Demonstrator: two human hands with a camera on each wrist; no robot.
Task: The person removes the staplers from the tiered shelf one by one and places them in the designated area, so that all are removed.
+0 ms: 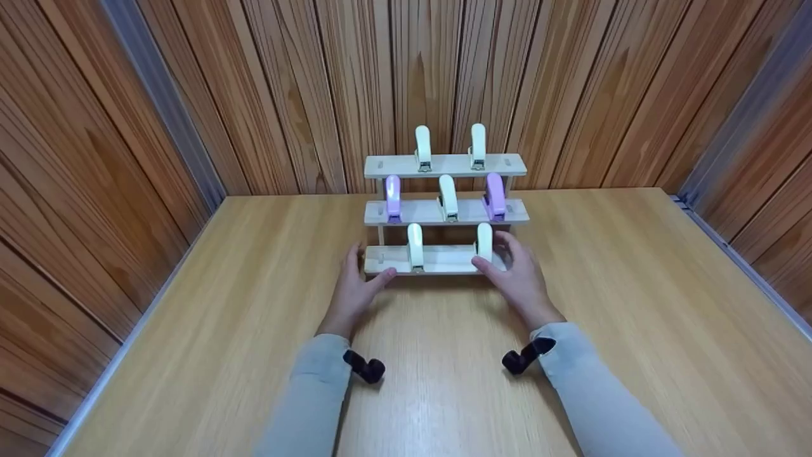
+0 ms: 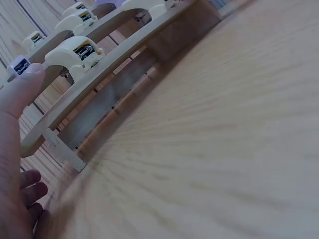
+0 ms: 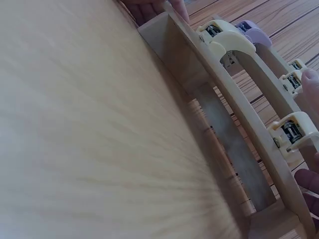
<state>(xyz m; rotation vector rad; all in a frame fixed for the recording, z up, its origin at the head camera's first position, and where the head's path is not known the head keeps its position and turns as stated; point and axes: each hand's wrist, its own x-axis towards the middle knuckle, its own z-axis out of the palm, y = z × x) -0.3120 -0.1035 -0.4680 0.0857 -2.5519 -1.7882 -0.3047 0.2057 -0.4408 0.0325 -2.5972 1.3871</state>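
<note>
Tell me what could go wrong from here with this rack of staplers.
The right hand is close around the front right stapler, so a careless move might knock it over.
With the left hand at the other end of the rack, an uneven push could perhaps twist it.
The top staplers stand on a narrow shelf and might topple if jolted.

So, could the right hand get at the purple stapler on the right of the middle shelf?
Probably yes: the right hand is by the bottom shelf. A white stapler stands lower in front, but nothing covers the purple stapler from above.
</note>
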